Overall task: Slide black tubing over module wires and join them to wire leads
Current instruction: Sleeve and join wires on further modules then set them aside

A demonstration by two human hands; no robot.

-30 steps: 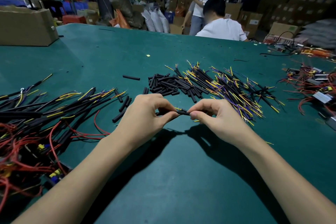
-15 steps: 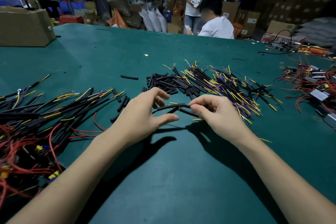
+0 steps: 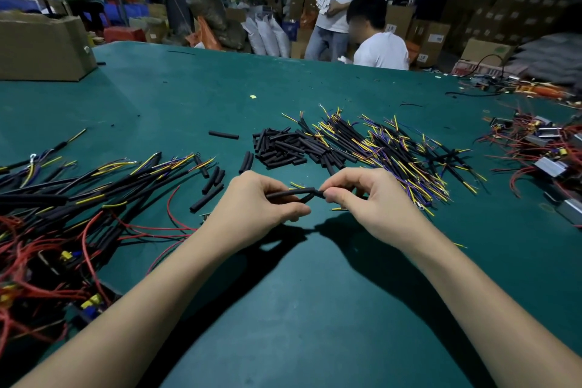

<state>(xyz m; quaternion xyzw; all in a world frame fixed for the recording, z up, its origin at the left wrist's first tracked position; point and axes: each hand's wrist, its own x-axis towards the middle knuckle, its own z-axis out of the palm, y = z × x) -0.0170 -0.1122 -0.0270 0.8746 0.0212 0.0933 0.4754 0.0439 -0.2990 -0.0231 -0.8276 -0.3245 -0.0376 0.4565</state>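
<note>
Head view: both hands curled, pinching black tubing (image 3: 291, 193) btwn them, left hand (image 3: 256, 203) & right hand (image 3: 371, 201) above green table (image 3: 315, 309); loose tubing pile (image 3: 283, 148) just beyond.

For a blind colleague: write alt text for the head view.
Left hand and right hand pinch thin black tubing pieces between them above a green table, with loose black tubing pieces behind.

Two bare forearms (no sleeves, watch or rings visible) end in an ungloved left hand (image 3: 252, 201) and an ungloved right hand (image 3: 374, 201).
</note>
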